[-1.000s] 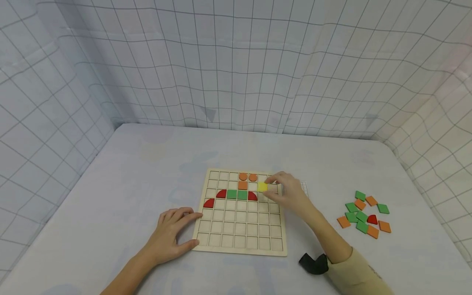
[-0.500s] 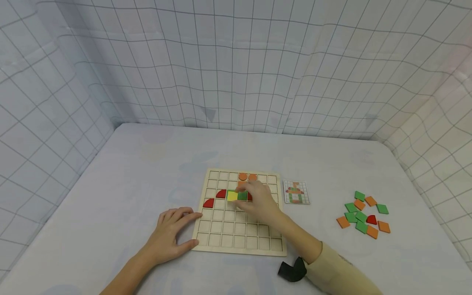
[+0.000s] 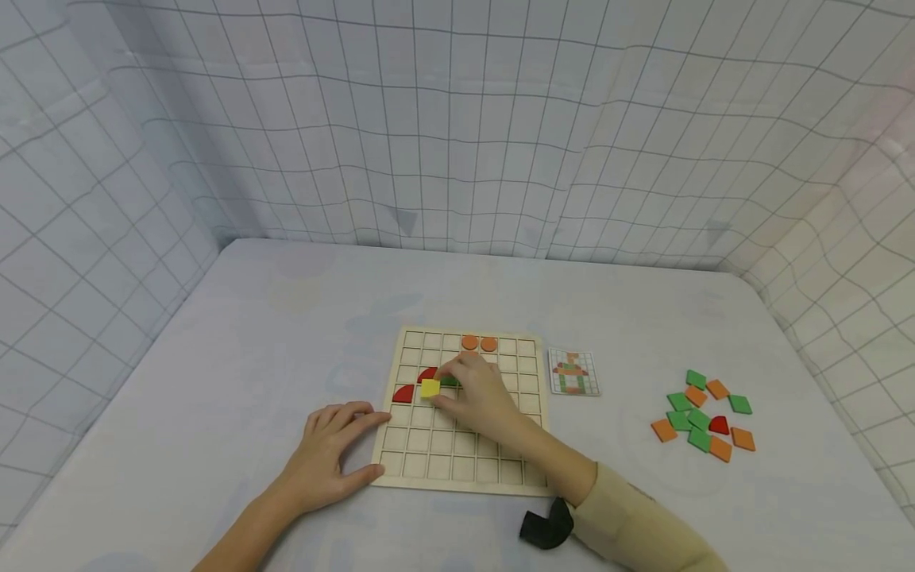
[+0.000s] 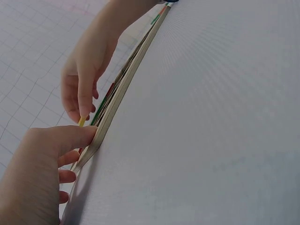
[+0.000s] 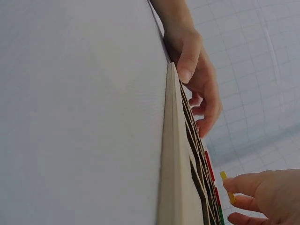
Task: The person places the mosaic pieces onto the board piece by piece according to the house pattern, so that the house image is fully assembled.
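My right hand [image 3: 484, 403] pinches a yellow square tile [image 3: 430, 388] between thumb and fingertips, low over the left part of the wooden grid board [image 3: 465, 488]. Two red quarter-circle tiles lie close to it: the lower one [image 3: 403, 394] in the leftmost column, the other [image 3: 426, 374] one row up. Part of a green tile [image 3: 449, 381] shows beside my fingers; other tiles are hidden behind the hand. Two orange discs [image 3: 469, 342] sit in the top row. My left hand [image 3: 330, 454] touches the board's left edge with thumb and fingertips, thumb [image 4: 84, 136] at the rim.
A small pattern card [image 3: 574, 372] lies right of the board. Farther right is a loose scatter of green tiles [image 3: 679, 421], orange tiles [image 3: 720, 449] and a red quarter-circle piece [image 3: 719, 425]. A black band [image 3: 546, 528] is by the right sleeve. Gridded white curtains [image 3: 457, 143] surround the table.
My right hand has carried the yellow tile leftward across the board, from its right side over the green tiles to near the red quarter-circles. The pattern card came into full view. My left hand stays put.
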A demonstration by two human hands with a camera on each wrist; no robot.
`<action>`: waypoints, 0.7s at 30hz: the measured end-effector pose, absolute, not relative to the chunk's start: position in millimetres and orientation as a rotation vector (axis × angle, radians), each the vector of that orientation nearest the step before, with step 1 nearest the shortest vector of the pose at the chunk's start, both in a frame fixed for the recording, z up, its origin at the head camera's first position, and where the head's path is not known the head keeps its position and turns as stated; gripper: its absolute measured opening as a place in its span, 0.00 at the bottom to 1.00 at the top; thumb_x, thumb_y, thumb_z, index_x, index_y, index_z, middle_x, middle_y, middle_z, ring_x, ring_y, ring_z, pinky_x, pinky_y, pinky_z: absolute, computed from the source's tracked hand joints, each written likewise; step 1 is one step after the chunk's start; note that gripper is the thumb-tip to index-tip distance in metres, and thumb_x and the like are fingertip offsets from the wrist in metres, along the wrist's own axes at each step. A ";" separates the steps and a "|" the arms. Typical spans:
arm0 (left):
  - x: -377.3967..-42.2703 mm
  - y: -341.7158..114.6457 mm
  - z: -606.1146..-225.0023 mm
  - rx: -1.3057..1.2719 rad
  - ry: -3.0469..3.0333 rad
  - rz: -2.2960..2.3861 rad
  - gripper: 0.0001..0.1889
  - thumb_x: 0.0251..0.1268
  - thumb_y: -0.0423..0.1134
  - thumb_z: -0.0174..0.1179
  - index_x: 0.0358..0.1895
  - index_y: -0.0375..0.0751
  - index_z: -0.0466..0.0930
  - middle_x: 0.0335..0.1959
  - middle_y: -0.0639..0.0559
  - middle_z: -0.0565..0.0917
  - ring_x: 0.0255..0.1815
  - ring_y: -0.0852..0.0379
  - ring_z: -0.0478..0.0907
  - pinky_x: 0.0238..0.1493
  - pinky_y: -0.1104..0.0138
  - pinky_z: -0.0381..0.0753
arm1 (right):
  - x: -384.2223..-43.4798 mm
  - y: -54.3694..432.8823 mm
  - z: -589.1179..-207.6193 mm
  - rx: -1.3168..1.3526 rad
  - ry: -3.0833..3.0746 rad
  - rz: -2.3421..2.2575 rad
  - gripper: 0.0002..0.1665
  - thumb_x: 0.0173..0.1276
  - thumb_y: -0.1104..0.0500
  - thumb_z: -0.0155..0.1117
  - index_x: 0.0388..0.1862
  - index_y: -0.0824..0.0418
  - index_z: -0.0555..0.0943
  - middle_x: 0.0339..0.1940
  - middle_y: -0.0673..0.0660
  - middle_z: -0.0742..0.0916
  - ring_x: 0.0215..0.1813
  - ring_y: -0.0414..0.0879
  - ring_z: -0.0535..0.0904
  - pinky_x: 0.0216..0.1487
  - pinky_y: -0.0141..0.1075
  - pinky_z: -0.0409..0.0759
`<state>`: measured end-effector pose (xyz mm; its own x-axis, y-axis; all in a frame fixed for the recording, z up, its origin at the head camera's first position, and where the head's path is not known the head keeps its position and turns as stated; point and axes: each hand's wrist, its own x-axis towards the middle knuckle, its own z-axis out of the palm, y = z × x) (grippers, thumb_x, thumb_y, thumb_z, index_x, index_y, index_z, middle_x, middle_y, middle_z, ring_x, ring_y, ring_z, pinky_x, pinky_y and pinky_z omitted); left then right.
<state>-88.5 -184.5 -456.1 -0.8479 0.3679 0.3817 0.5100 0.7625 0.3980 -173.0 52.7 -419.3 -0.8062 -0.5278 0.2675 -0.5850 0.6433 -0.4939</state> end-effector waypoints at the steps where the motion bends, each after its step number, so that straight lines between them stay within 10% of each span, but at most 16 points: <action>1: -88.5 -184.5 -456.2 -0.682 -2.678 -0.722 0.30 0.42 0.51 0.66 0.54 0.51 0.75 0.50 0.54 0.72 0.51 0.54 0.63 0.51 0.54 0.54 | -173.1 51.9 -420.4 0.942 -2.755 0.867 0.16 0.53 0.51 0.70 0.38 0.57 0.81 0.40 0.52 0.79 0.47 0.46 0.72 0.45 0.43 0.68; 21: -89.5 -184.8 -458.1 -0.684 -2.675 -0.728 0.30 0.42 0.51 0.66 0.54 0.51 0.75 0.50 0.54 0.72 0.51 0.53 0.63 0.51 0.53 0.54 | -171.5 45.7 -426.3 0.922 -2.805 0.741 0.14 0.55 0.49 0.68 0.38 0.53 0.81 0.44 0.51 0.77 0.50 0.47 0.68 0.46 0.41 0.67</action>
